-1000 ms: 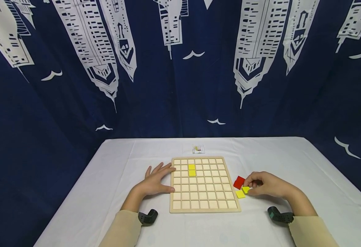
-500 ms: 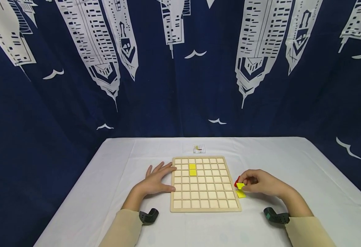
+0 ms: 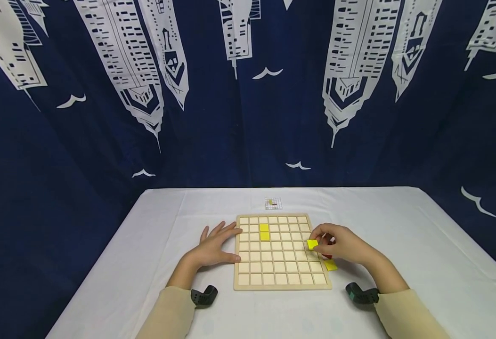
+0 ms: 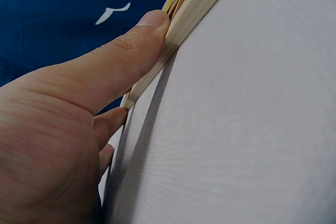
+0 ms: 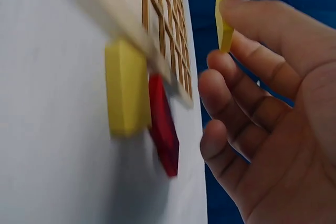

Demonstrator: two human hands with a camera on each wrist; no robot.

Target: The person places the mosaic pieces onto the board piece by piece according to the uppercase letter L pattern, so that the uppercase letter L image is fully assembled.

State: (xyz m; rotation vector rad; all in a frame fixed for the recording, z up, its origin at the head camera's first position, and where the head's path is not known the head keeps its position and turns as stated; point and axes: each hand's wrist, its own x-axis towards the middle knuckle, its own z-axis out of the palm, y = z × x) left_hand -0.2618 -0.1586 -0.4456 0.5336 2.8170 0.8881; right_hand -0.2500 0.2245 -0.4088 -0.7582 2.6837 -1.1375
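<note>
My right hand [image 3: 344, 245] pinches a yellow square tile [image 3: 312, 244] between thumb and fingers, over the right edge of the wooden grid board [image 3: 281, 285]. In the right wrist view that yellow tile [image 5: 222, 19] is raised off the table. My left hand [image 3: 212, 248] rests at the board's left edge with fingers spread, its thumb [image 4: 142, 40] against the wooden rim. Two yellow tiles [image 3: 264, 231] sit one below the other in cells near the top of the board. Another yellow tile [image 3: 330, 265] and a red tile [image 5: 164, 127], mostly hidden by my right hand in the head view, lie beside the right edge.
A small card [image 3: 273, 203] printed with a grid and coloured marks lies behind the board. The white cloth [image 3: 180, 207] covers the table, and a dark blue curtain [image 3: 239, 141] with white building prints hangs behind it.
My right hand has lifted a yellow tile from beside the red one and carried it left and away from me to the board's right edge. The left hand stays put.
</note>
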